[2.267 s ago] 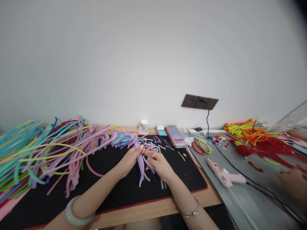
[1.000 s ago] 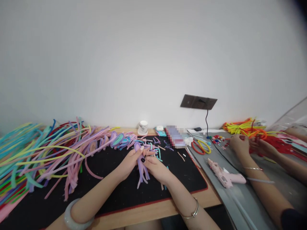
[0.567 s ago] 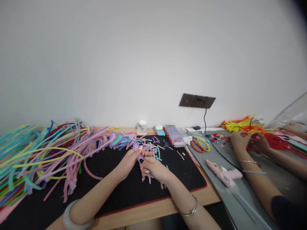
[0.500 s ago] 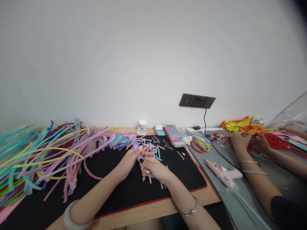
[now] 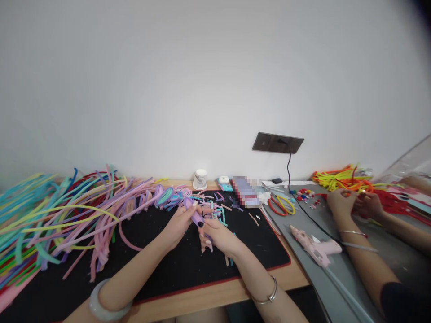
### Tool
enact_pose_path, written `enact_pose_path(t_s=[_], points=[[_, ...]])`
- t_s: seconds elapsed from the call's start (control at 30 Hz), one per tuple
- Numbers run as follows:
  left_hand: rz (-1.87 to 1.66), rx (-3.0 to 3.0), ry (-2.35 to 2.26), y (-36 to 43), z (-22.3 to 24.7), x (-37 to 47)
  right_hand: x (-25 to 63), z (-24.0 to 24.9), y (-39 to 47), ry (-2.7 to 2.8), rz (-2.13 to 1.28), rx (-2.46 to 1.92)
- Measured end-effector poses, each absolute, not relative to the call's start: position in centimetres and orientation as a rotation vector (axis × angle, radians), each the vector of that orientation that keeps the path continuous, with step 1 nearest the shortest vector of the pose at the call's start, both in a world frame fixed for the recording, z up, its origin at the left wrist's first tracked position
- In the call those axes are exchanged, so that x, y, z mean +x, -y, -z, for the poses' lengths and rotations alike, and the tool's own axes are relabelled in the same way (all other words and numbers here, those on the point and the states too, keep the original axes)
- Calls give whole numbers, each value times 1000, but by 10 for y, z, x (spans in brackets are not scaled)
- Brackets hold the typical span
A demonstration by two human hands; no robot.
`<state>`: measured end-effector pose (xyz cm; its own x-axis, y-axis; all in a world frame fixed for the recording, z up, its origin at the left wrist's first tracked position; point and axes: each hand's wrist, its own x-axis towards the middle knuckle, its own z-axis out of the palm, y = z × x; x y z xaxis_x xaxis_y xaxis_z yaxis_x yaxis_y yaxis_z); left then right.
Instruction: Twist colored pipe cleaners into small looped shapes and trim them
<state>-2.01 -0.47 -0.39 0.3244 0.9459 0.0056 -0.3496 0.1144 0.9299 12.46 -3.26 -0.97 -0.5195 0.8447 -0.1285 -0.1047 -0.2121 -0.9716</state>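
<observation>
My left hand [image 5: 178, 224] and my right hand [image 5: 217, 235] meet over the black mat [image 5: 161, 264], both pinching a bundle of purple pipe cleaners [image 5: 194, 215]. The left fingers hold its looped upper end; the right hand wraps the lower strands, whose tips poke out under the fingers. A pale bangle sits on my left wrist and a thin metal bracelet on my right. Short cut pieces [image 5: 218, 211] lie just behind the hands.
A big pile of pastel pipe cleaners [image 5: 67, 215] covers the left of the mat. A pink glue gun [image 5: 314, 249] lies on a grey sheet at right, its cord running to a wall socket [image 5: 278, 143]. Another person's hands [image 5: 350, 204] work red and orange pipe cleaners [image 5: 357, 181]. A small white cup [image 5: 201, 179] stands by the wall.
My right hand has closed round the loose purple strands and drawn them in, so they no longer hang down. The other person's arms came in from the right toward the red pile.
</observation>
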Motion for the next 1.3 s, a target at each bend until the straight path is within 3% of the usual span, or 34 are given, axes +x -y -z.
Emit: enact_pose_path(t_s=[0.37, 0.67, 1.3], points=[[-984, 1415, -964, -3, 27, -24, 128, 8, 34, 1403, -1847, -875], [-1008, 1629, -977, 0, 19, -28, 132, 6, 35, 1430, -1841, -873], [-1069, 1671, -1067, -3, 18, -33, 132, 8, 32, 1399, -1771, -868]])
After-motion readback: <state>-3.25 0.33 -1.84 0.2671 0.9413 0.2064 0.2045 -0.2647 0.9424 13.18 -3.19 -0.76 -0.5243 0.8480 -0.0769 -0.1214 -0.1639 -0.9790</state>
